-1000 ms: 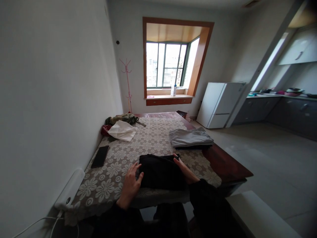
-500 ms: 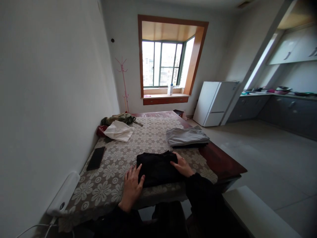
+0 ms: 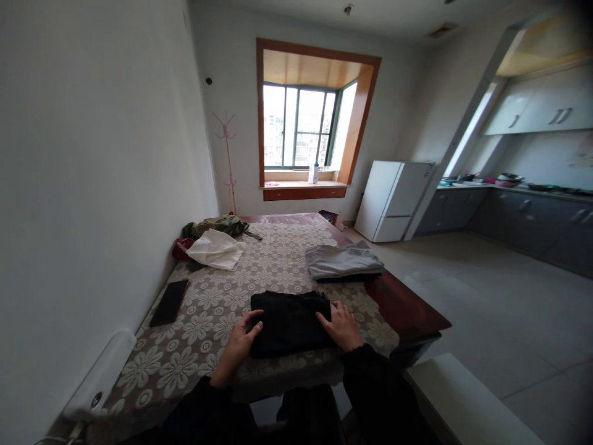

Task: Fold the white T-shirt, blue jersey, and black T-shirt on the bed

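We are pressing both hands on a folded black garment (image 3: 290, 314), which is lying on the floral tablecloth (image 3: 204, 309) at the near edge of the table. Our left hand (image 3: 241, 340) is resting on the garment's left edge, fingers spread and gripping nothing; our right hand (image 3: 341, 324) is lying flat on its right edge, likewise holding nothing. Beyond the garment, to the right, a folded grey stack (image 3: 341, 261) is sitting. Left of the garment a dark phone (image 3: 169, 301) is lying, and farther back a white cloth (image 3: 215, 249).
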Demonstrator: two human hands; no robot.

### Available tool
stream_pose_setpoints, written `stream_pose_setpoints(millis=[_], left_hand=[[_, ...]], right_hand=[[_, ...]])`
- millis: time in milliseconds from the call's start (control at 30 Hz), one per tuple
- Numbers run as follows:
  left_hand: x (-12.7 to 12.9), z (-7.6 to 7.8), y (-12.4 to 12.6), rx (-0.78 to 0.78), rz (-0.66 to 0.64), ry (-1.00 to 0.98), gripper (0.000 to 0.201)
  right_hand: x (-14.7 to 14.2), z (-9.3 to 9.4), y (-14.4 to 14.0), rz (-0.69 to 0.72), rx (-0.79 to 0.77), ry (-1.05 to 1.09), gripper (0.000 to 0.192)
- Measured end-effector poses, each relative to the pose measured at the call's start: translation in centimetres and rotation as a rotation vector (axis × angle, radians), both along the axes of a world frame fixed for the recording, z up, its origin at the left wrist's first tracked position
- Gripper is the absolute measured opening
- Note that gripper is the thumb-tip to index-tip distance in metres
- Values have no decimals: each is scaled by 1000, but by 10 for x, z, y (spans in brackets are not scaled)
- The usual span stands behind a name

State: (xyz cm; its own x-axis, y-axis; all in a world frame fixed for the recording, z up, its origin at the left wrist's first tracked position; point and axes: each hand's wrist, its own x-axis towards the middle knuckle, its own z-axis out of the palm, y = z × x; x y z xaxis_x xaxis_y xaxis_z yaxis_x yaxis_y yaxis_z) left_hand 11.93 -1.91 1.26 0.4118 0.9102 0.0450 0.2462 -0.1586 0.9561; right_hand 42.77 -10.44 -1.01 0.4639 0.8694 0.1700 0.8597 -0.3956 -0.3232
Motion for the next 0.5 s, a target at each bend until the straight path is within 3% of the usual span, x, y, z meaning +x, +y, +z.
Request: stream_pose_setpoints(millis=[133, 300, 367, 500], left_hand=[[7, 9, 5, -54, -46, -52, 45], [23, 44, -20, 282, -59, 21, 41], [27, 67, -39, 389, -186, 9, 39], [29, 115, -72, 537, -437, -28, 39]], right_hand=[[1, -6, 0, 16, 56, 73, 38], [6, -8, -1, -14, 216, 307, 43], [11, -4, -4, 21, 298, 540, 52], [19, 1, -15, 281, 438, 1171, 66]])
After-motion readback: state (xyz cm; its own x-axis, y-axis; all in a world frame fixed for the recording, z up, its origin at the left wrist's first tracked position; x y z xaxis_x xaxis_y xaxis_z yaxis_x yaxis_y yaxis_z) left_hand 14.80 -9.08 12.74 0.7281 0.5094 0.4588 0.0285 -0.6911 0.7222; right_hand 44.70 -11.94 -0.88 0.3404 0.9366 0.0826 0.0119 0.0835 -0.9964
